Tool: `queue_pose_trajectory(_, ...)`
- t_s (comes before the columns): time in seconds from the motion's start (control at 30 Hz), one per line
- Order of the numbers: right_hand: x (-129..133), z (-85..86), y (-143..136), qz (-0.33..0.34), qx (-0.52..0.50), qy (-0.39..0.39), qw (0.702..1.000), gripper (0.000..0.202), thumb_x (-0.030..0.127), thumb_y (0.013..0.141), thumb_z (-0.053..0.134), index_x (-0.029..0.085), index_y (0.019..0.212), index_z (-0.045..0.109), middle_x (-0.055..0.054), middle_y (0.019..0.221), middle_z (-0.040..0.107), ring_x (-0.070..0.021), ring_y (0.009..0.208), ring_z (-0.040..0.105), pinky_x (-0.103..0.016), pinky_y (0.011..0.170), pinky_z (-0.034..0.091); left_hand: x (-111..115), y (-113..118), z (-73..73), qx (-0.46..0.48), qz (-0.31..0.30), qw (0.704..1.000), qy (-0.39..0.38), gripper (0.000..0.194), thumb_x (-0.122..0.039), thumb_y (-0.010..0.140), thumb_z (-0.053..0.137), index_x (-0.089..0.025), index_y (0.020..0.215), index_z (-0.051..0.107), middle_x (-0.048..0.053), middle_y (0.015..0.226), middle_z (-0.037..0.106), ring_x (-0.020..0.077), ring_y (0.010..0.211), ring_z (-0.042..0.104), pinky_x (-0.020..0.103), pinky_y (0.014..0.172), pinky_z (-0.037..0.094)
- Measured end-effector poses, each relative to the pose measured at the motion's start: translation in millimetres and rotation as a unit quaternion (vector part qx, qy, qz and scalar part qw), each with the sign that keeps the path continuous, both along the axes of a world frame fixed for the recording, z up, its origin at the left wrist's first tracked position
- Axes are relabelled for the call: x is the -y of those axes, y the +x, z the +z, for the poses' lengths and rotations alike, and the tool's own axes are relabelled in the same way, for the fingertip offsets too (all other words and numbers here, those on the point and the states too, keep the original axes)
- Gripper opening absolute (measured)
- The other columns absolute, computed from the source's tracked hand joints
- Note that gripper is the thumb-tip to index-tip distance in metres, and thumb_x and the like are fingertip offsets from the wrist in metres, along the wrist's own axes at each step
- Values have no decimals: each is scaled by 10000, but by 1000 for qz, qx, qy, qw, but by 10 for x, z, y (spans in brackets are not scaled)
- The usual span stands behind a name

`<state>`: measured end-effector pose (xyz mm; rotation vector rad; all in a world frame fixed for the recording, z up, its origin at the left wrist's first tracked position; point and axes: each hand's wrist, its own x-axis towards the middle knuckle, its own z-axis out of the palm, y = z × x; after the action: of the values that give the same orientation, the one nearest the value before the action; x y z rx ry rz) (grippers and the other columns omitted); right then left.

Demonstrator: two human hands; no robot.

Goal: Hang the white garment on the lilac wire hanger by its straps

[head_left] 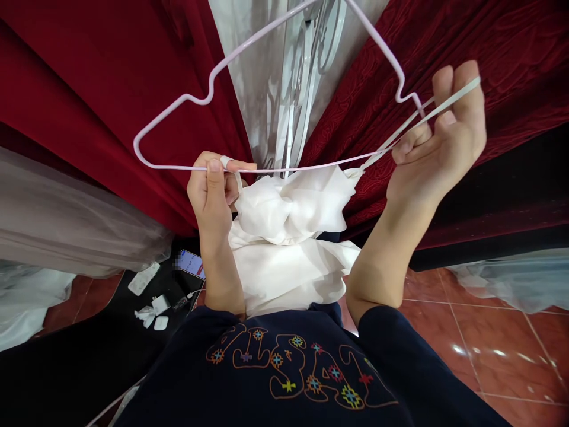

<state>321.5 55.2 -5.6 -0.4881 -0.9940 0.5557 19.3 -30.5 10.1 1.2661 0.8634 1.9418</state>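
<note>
Left hand (211, 190) pinches the lower bar of the pink hanger (275, 171) between thumb and fingers, while the right hand (444, 142) has its upper fingers raised to hold out a thin strap (457, 95) in a taut loop, its other fingers curled by the hanger's end; whether those also grip the bar, I cannot tell. Below the bar, between the 2 forearms, the white garment (293, 210) hangs bunched in front of the dark shirt (311, 362). The likeliest trouble is the strap springing off, since its far end sits close to the fingertips and a small bend of those fingers could release it. Too hard a pull might also strain the stitching where the strap meets the fabric. If the left pinch loosened, the hanger could tilt under that sideways tension and the cloth on that side might slip. The 2 lines of strap lie close together, so a twist could go unnoticed.
</note>
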Motion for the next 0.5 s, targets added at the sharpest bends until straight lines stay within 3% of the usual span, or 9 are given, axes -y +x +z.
queue_pose_trajectory(0.1, -20, 12, 102, 1, -35, -38, 999, 550, 119, 962, 398, 302, 1193, 862, -21, 1375, 800, -3, 512, 539, -189, 408, 309, 6, 5, 1, 4, -2, 1000, -6, 479, -649, 1034, 751, -244, 796, 661, 55, 861, 825, 98, 436, 220, 343, 452, 131)
queue_pose_trajectory(0.23, 16, -107, 184, -140, -178, -63, 972, 642, 112, 1025, 200, 216, 1009, 834, -57, 1134, 846, 10, 440, 434, -198, 397, 213, -4, 5, -7, -9, 5, 1000, -20, 518, -709, 1026, 722, -248, 797, 672, 71, 900, 834, 93, 433, 235, 350, 464, 141)
queue_pose_trajectory(0.3, 90, -173, 146, -196, -175, -50, 964, 617, 118, 1037, 205, 221, 990, 811, -38, 1038, 837, 11, 435, 417, -204, 414, 182, -24, 6, -21, -9, -3, 1000, -8, 505, -689, 1040, 716, -247, 799, 680, 71, 868, 819, 92, 428, 249, 351, 466, 151)
queue_pose_trajectory(0.4, 248, -216, -13, -203, -88, -3, 975, 409, 148, 989, 401, 246, 951, 796, 0, 911, 802, -1, 426, 387, -219, 424, 154, -60, 25, -53, -7, -10, 1000, 5, 486, -660, 1066, 696, -245, 812, 689, 61, 826, 801, 96, 428, 248, 347, 463, 144)
queue_pose_trajectory(0.5, 414, -187, -244, -150, 20, 18, 988, 106, 283, 864, 756, 245, 947, 810, -16, 892, 804, -20, 452, 374, -237, 408, 188, -74, 63, -78, -4, -3, 1000, -2, 505, -681, 1063, 685, -244, 810, 670, 65, 856, 822, 95, 425, 238, 348, 463, 130)
